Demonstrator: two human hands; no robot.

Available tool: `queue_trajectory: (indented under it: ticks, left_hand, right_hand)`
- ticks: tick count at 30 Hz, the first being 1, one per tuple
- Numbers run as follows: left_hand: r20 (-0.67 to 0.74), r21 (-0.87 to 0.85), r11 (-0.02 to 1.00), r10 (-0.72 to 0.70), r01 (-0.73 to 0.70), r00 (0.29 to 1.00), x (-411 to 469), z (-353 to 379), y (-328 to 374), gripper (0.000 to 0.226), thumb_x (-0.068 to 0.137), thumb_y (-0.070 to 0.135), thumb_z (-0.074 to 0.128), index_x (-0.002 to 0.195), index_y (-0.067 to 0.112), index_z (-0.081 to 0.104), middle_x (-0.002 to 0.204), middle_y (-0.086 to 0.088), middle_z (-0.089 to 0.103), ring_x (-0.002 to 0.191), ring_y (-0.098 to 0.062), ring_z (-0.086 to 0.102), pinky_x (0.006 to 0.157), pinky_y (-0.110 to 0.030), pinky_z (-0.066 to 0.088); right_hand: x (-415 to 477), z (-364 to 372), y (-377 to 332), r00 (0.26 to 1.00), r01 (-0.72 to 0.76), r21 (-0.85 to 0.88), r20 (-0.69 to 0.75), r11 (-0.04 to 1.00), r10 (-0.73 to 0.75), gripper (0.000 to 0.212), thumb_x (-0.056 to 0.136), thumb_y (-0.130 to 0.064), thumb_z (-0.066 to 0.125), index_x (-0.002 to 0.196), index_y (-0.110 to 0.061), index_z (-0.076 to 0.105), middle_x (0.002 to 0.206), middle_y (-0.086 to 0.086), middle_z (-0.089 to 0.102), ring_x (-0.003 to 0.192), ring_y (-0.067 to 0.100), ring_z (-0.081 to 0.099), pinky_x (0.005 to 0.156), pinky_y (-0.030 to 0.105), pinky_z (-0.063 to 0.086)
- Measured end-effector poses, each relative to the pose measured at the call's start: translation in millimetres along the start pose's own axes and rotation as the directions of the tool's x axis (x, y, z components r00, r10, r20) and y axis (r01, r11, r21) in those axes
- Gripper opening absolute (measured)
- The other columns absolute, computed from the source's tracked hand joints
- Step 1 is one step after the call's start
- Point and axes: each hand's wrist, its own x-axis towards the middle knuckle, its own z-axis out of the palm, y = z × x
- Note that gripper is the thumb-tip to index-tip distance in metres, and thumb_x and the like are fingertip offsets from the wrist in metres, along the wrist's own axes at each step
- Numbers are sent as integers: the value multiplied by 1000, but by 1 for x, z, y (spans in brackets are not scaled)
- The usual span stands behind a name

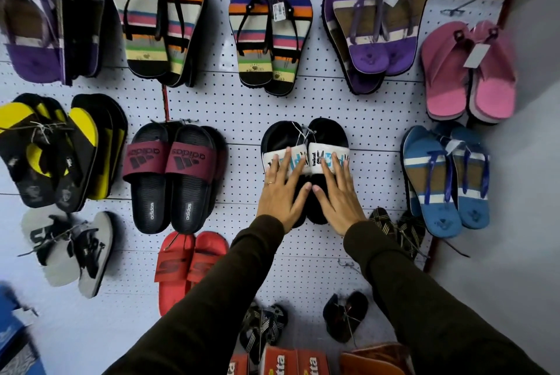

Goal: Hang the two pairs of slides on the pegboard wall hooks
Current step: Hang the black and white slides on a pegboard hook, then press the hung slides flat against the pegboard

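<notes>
Slides: white-strap slides point(305, 159) hanging centre frame, long axis vertical | left hand point(283, 192), right hand point(338, 192): both lying flat, fingers spread, pressing them, grasping nothing | pegboard point(242, 101) directly behind.

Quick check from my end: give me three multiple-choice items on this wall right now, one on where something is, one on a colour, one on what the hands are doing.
1. Where does the maroon-strapped pair of slides hang relative to the white-strapped pair?
A. To its left
B. Directly above it
C. To its right

2. What colour is the pair of slides hanging just below the maroon-strapped pair?
A. Yellow
B. Red
C. Purple

3. How do the left hand and right hand meet the white-strapped pair?
A. Both hang clear of it
B. Fingers spread flat on it
C. One hand lifts it off the pegboard

Answers: 1 A, the maroon pair sits left in the same row; 2 B, both its straps and soles are red; 3 B, the open palms lie on the two slides.
</notes>
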Motion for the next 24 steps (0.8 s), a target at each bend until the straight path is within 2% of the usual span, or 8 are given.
queue_trajectory:
  ticks: [4, 7, 12, 15, 20, 24]
  left_hand:
    - [140, 81, 994, -78, 67, 987, 11, 9, -14, 63, 98, 51, 28, 156, 33, 11, 166, 3, -5, 153, -24, -13, 126, -44, 9]
    - [172, 62, 994, -97, 88, 980, 17, 9, -22, 63, 98, 52, 28, 155, 34, 9, 166, 6, -8, 153, -23, -15, 126, -42, 9]
    - [195, 29, 998, -64, 60, 979, 15, 0, -25, 61, 98, 51, 28, 155, 35, 14, 166, 5, -3, 153, -23, -10, 126, -42, 6]
    - [163, 50, 997, -59, 52, 985, 10, -13, -30, 58, 98, 51, 28, 154, 35, 21, 166, 5, 4, 154, -23, -4, 126, -46, 2]
    - [36, 83, 994, -78, 75, 996, -9, -48, -61, 56, 98, 48, 27, 152, 35, 25, 165, 5, 11, 154, -22, -1, 125, -47, 0]
    - [-79, 174, 980, -87, 100, 993, -21, -90, -105, 54, 98, 46, 31, 151, 33, 30, 165, 4, 15, 154, -24, 2, 125, -50, 1]
  right_hand:
    - [14, 6, 2, 998, -35, 20, 57, 999, 34, 66, 103, -47, 28, 160, -29, 0, 168, -9, -17, 155, 19, -22, 128, 43, 3]
    - [20, 8, 2, 997, -37, 40, 75, 999, 34, 66, 102, -48, 27, 160, -31, 0, 168, -10, -16, 155, 18, -22, 128, 41, 1]
    - [14, 13, -4, 998, -57, 82, 24, 995, 55, 64, 103, -46, 30, 160, -31, 6, 168, -10, -13, 156, 17, -18, 126, 36, 3]
    - [9, 15, -15, 992, -93, 141, -67, 986, 103, 61, 102, -46, 31, 159, -29, 16, 169, -8, -3, 157, 19, -8, 127, 42, 11]
    - [-1, 40, -52, 967, -66, 176, -232, 982, 107, 57, 102, -45, 30, 154, -23, 35, 169, 1, 5, 157, 27, 0, 124, 55, 20]
    - [9, 73, -106, 971, -11, 173, -235, 985, 53, 59, 101, -47, 30, 154, -22, 34, 169, 3, 3, 157, 28, -2, 125, 54, 16]
